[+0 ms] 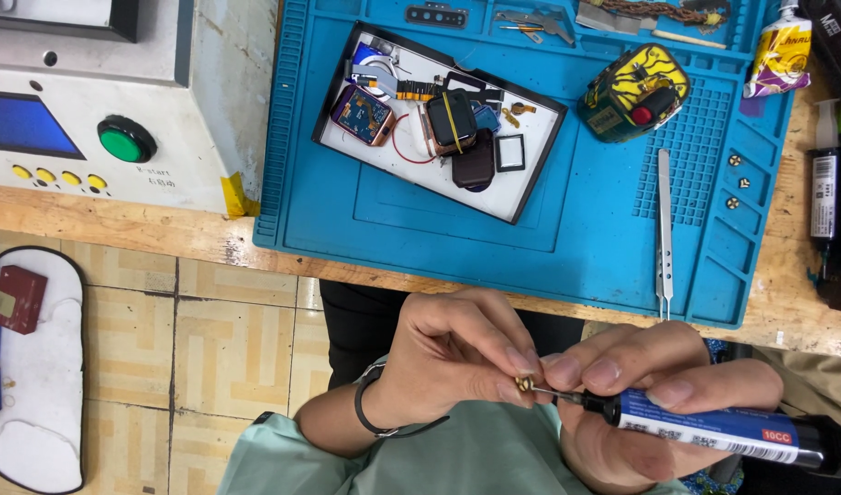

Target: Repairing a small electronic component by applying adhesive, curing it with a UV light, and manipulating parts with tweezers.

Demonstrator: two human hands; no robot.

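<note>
- My left hand (453,357) is low in view over my lap, its fingertips pinched shut on a tiny gold-coloured part (523,385); the part is too small to tell its shape.
- My right hand (641,394) is wrapped tight around a syringe-shaped glue tube (723,433), dark at the barrel end, with a blue label that has a small red patch; its thin metal needle (553,394) points left and touches the gold part.
- The two hands meet at the fingertips, just off the near edge of the counter (118,234).
- A dark band sits on my left wrist above a pale green sleeve.
- On the counter lies a blue silicone work mat (567,247) with ridged edges and small compartments.
- Steel tweezers (664,229) lie lengthwise on the mat's right part, near three small gold screws (737,181) in side pockets.
- Further back, a white tray with a black rim (494,202) sits tilted on the mat, holding smartwatch bodies, a copper-coloured board, a flex cable and a small black frame.
- Right of the tray stands a yellow and dark green device (633,92) with a red button.
- At the far right corner a squeezed white and yellow tube (778,57) leans on the mat's edge; a black bottle with a white label (824,197) lies beside the mat.
- On the left stands a pale machine (99,110) with a green round button, a blue panel and yellow dots.
</note>
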